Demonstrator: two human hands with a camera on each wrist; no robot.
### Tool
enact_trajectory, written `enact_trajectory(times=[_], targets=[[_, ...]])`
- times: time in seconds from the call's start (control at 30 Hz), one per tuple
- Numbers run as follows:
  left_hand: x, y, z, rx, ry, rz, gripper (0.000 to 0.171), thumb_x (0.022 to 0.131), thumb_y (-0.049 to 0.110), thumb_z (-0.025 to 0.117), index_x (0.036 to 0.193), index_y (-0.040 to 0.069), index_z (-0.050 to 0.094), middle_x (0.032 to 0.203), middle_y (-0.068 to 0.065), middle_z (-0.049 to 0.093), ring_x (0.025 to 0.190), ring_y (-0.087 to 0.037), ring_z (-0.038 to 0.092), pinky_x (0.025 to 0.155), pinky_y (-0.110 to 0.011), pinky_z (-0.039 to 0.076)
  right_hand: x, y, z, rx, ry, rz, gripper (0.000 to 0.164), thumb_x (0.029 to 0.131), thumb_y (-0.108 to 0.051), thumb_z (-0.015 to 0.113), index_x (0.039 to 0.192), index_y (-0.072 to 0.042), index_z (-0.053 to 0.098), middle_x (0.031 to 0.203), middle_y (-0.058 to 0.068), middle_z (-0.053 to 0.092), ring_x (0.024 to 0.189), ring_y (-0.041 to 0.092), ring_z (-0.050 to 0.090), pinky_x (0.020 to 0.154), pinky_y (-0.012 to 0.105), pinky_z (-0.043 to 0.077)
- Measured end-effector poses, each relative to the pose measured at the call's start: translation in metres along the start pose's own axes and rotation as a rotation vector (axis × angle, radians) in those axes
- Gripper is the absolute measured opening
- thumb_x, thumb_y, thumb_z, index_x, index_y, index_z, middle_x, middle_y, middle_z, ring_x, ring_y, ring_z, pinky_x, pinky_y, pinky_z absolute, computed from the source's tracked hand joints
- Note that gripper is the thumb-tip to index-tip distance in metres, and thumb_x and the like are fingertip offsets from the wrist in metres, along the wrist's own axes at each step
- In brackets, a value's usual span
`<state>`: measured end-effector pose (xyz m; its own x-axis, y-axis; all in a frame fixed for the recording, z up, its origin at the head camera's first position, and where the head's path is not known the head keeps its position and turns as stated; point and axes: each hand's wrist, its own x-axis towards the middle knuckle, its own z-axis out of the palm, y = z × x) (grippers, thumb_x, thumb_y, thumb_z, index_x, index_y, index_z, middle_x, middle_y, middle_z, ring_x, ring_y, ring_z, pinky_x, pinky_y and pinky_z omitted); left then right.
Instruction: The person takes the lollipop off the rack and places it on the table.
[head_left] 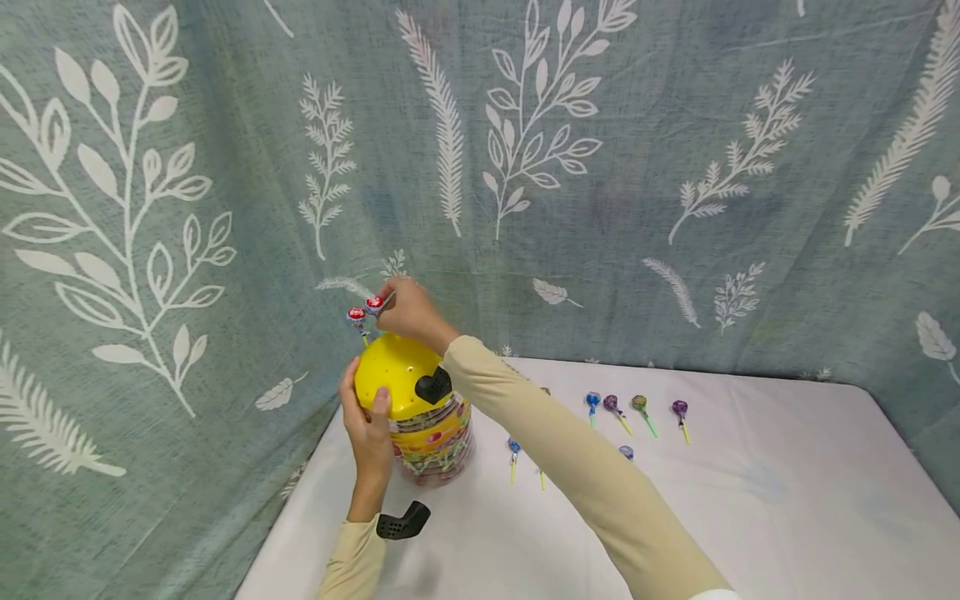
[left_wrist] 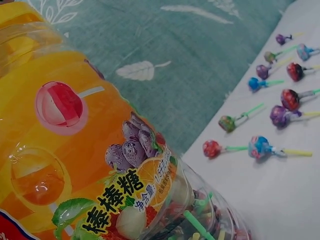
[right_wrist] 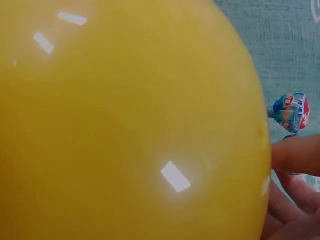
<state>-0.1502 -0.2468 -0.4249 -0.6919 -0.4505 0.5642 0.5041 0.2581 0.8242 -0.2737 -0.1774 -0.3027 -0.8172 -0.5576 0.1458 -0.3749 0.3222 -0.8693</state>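
A clear plastic candy jar [head_left: 435,454] with a domed yellow lid [head_left: 393,375] stands on the table's left part. My left hand [head_left: 371,437] grips the side of the lid, thumb toward the front. Over the top of the lid, my right hand [head_left: 408,308] pinches a lollipop [head_left: 374,303] in a red and blue wrapper. Beside it, another lollipop [head_left: 356,316] sticks up from the lid on a yellow stick. In the right wrist view the dome hides part of the right fingers [right_wrist: 295,155]. The jar's orange label [left_wrist: 75,135] fills much of the left wrist view.
Several wrapped lollipops, among them a purple one [head_left: 679,407] and a green one [head_left: 639,402], lie on the white tablecloth [head_left: 810,500] right of the jar. The right sleeve [head_left: 577,475] passes over some. Leaf-patterned curtains [head_left: 630,208] border the table at the back and left.
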Motion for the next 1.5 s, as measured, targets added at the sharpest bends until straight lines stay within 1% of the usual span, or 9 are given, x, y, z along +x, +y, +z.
enact_trajectory(times=[0.23,0.5,0.7,0.97,1.03,1.2,1.27,1.4,1.5], targets=[[-0.003,-0.001,0.005,-0.027,0.005,-0.007,0.061,0.089,0.015,0.047,0.145,-0.001,0.027,0.127,-0.008,0.042,0.1,-0.019,0.046,0.084,-0.026,0.039,0.0,0.006,0.0,-0.018,0.024,-0.027,0.017,0.081,0.001,0.067,0.097,-0.004,0.06,0.083,0.005,0.062,0.073,0.017,0.058,0.06,0.021,0.046],[-0.007,-0.002,0.01,-0.024,0.008,-0.018,0.06,0.09,0.015,0.047,0.145,-0.001,0.028,0.126,-0.008,0.043,0.099,-0.019,0.046,0.084,-0.025,0.04,-0.001,0.01,0.0,-0.059,0.053,-0.056,0.021,0.084,-0.002,0.066,0.105,-0.004,0.059,0.086,0.005,0.063,0.075,0.016,0.058,0.062,0.02,0.045],[-0.009,0.0,0.013,0.001,-0.007,-0.015,0.061,0.09,0.015,0.047,0.144,-0.003,0.027,0.128,-0.012,0.042,0.1,-0.018,0.046,0.084,-0.023,0.04,-0.006,0.009,-0.007,0.01,0.152,-0.111,0.025,0.084,-0.002,0.066,0.107,-0.002,0.058,0.09,0.009,0.065,0.08,0.017,0.062,0.068,0.02,0.048],[-0.007,0.002,0.012,0.042,-0.005,-0.006,0.059,0.09,0.017,0.046,0.144,0.001,0.029,0.126,-0.009,0.043,0.097,-0.017,0.046,0.083,-0.024,0.039,-0.025,0.009,-0.02,0.112,0.239,-0.218,0.033,0.084,0.0,0.065,0.114,-0.004,0.051,0.085,0.01,0.062,0.073,0.019,0.06,0.068,0.021,0.049],[-0.006,0.001,0.011,0.032,-0.011,-0.007,0.059,0.09,0.018,0.046,0.145,0.002,0.029,0.126,-0.01,0.043,0.096,-0.018,0.046,0.083,-0.025,0.039,-0.031,0.01,-0.024,0.15,0.25,-0.246,0.036,0.083,0.002,0.064,0.115,-0.004,0.048,0.083,0.012,0.061,0.071,0.021,0.06,0.067,0.022,0.05],[-0.002,-0.029,0.004,0.008,-0.01,0.001,0.059,0.09,0.023,0.048,0.146,0.015,0.031,0.129,-0.005,0.044,0.098,-0.021,0.047,0.083,-0.026,0.04,-0.047,0.014,-0.035,0.249,0.228,-0.261,0.038,0.084,0.004,0.063,0.117,-0.004,0.045,0.083,0.017,0.058,0.07,0.027,0.061,0.063,0.027,0.054],[-0.001,-0.034,0.002,0.013,-0.004,0.004,0.059,0.09,0.024,0.048,0.146,0.017,0.031,0.129,-0.003,0.044,0.099,-0.021,0.047,0.084,-0.026,0.04,-0.053,0.017,-0.038,0.271,0.216,-0.246,0.038,0.084,0.004,0.063,0.117,-0.004,0.045,0.083,0.017,0.057,0.071,0.029,0.061,0.062,0.03,0.055],[0.0,-0.012,0.001,0.031,0.002,0.0,0.06,0.089,0.02,0.046,0.145,0.007,0.03,0.129,-0.008,0.043,0.098,-0.019,0.047,0.084,-0.025,0.039,-0.065,0.023,-0.046,0.289,0.212,-0.226,0.039,0.084,0.004,0.063,0.117,-0.004,0.045,0.083,0.016,0.056,0.072,0.033,0.061,0.061,0.037,0.055],[0.0,-0.002,-0.001,0.047,0.003,-0.005,0.06,0.089,0.02,0.046,0.145,0.005,0.03,0.129,-0.008,0.043,0.098,-0.017,0.047,0.085,-0.025,0.039,-0.074,0.03,-0.053,0.286,0.227,-0.226,0.038,0.083,0.004,0.063,0.116,-0.003,0.046,0.083,0.016,0.056,0.071,0.033,0.06,0.061,0.04,0.055]])
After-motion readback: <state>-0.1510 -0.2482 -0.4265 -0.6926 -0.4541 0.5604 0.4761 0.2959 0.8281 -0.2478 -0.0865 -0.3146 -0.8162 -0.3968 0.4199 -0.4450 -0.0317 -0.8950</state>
